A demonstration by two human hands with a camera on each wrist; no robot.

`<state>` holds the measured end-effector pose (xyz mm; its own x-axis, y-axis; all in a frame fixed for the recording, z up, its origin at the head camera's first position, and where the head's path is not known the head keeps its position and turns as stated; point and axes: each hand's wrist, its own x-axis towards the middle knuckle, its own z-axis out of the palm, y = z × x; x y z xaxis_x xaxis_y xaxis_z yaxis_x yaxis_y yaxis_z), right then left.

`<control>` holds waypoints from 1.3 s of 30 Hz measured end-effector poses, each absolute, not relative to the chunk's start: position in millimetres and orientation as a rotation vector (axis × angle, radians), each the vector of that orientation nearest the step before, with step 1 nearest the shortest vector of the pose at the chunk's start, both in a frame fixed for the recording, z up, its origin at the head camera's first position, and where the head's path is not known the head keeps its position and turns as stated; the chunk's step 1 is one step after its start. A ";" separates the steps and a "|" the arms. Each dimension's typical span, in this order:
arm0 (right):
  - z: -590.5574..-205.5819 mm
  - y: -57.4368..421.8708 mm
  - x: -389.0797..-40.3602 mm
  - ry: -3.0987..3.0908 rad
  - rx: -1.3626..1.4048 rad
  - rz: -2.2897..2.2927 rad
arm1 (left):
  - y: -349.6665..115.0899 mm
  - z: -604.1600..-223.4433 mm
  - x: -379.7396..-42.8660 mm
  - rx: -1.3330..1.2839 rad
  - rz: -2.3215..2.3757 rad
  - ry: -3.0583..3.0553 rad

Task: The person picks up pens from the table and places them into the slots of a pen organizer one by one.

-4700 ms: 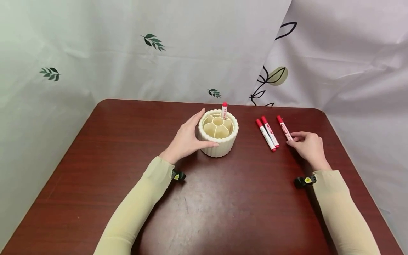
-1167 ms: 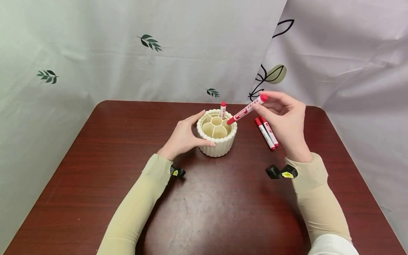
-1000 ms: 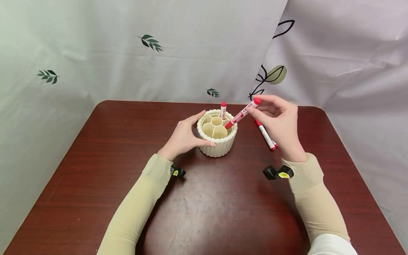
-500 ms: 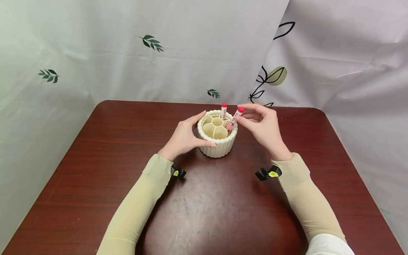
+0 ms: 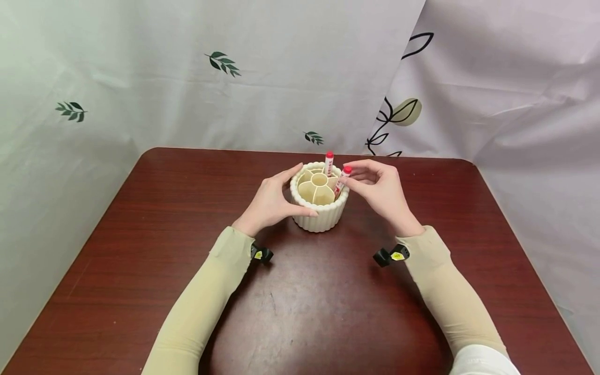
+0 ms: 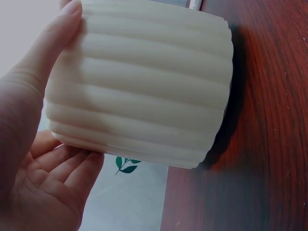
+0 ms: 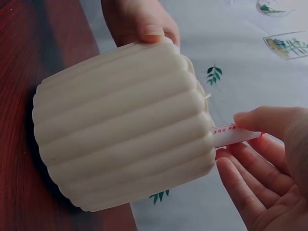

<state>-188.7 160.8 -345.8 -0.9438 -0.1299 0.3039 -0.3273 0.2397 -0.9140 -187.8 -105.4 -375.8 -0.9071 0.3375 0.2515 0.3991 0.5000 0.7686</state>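
A cream, ribbed pen holder [image 5: 319,219] with petal-like compartments stands on the table. My left hand [image 5: 268,204] grips it from the left, thumb on the near side and fingers round the far side. My right hand [image 5: 383,194] pinches a red-and-white marker [image 5: 346,171] near its upper red end. That marker [image 7: 225,135] leans in the right-hand compartment, its lower part hidden by the wall. Another red-and-white marker [image 5: 329,164] stands in a back compartment. The two markers lying on the table in earlier frames are hidden behind my right hand.
The dark reddish-brown table [image 5: 300,312] reaches back to a pale curtain [image 5: 281,78] printed with leaves. Black wrist cameras hang at both cuffs, low over the tabletop.
My right hand picked up the marker from the right, carried it left over the pen holder and lowered it into a compartment. My left hand stays on the holder.
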 end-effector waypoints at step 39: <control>-358.9 251.5 -168.6 -2.398 0.117 1.625 | -112.0 -377.6 -180.5 -0.698 -1.366 -2.639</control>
<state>-168.6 251.5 -358.9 -0.9675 0.0687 0.2435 -0.2007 0.3776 -0.9040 -180.5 -112.0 -377.6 -0.8915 0.3550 0.2813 0.4347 0.4957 0.7519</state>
